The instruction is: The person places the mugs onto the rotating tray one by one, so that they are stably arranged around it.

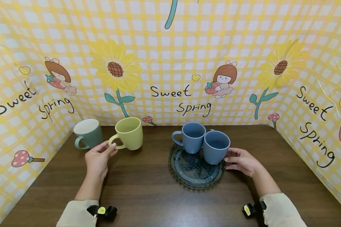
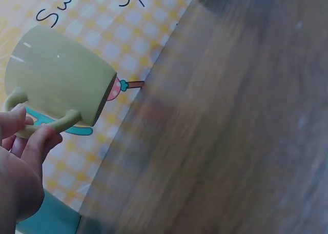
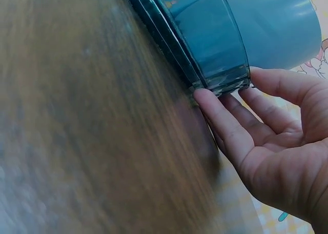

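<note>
My left hand (image 1: 98,159) pinches the handle of a yellow-green mug (image 1: 132,135) between thumb and fingers. In the left wrist view, this mug (image 2: 61,75) is upright, with its base raised off the table. Just left of it stands a green mug (image 1: 91,135) with a pale interior. Two blue mugs (image 1: 192,138) (image 1: 215,149) stand side by side on a dark, clear glass plate (image 1: 197,186) with a ribbed rim. My right hand (image 1: 244,162) grips the plate's right edge; in the right wrist view, its fingertips lie along the glass rim (image 3: 236,82).
The brown wooden table (image 1: 143,195) ends at a yellow-checked cloth (image 1: 164,66), which hangs behind and along both sides. A black camera strap sits on each wrist, over beige sleeves (image 1: 79,214).
</note>
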`<state>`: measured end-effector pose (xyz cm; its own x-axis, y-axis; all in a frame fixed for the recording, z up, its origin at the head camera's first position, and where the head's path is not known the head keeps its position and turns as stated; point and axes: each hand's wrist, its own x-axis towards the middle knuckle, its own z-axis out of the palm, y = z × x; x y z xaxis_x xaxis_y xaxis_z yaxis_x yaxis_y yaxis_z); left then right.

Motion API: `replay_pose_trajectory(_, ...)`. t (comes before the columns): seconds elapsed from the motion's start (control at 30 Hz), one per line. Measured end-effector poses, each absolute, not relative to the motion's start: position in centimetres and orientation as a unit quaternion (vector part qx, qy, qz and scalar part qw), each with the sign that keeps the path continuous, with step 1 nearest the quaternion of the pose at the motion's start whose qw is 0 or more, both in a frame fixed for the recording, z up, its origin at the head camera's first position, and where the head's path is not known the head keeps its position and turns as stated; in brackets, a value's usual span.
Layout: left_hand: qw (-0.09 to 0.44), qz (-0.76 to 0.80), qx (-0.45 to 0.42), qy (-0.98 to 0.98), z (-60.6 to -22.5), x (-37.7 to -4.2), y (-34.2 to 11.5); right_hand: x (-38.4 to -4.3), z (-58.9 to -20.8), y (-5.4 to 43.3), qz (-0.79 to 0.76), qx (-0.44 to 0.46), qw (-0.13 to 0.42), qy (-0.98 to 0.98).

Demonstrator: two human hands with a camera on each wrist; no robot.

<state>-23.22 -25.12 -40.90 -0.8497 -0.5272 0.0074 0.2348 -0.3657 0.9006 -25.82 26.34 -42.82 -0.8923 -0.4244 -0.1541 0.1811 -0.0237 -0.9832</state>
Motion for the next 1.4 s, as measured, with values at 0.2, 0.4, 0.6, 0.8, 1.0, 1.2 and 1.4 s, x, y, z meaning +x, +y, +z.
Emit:
replay_pose_trajectory(0.2,0.231,-0.810,0.141,-0.520,-40.8,-23.2,-24.8,-25.8,-42.9,26.3,-0.712,-0.089,0.211,0.663)
replay_pose_trajectory(0.4,0.227,-0.812,0.141,-0.520,-40.7,-23.2,-24.5,-25.7,-42.9,26.0,-0.714,-0.084,0.207,0.664)
replay_pose_trajectory(0.6,0.227,-0.814,0.143,-0.516,-40.5,-23.1,-24.2,-25.6,-42.7,26.1,-0.713,-0.076,0.207,0.665)
replay_pose_trajectory(0.8,0.226,-0.817,0.137,-0.513,-40.2,-23.1,-24.0,-25.6,-42.7,26.0,-0.713,-0.075,0.207,0.666)
replay_pose_trajectory(1.0,0.225,-0.820,0.132,-0.510,-40.0,-23.1,-23.8,-25.5,-42.7,26.0,-0.713,-0.071,0.205,0.667)
replay_pose_trajectory(1.2,0.224,-0.816,0.128,-0.517,-39.8,-23.0,-23.5,-25.4,-42.7,26.0,-0.716,-0.069,0.205,0.664)
replay_pose_trajectory(1.4,0.223,-0.814,0.120,-0.524,-39.7,-22.9,-23.1,-25.2,-42.6,25.9,-0.719,-0.065,0.203,0.662)
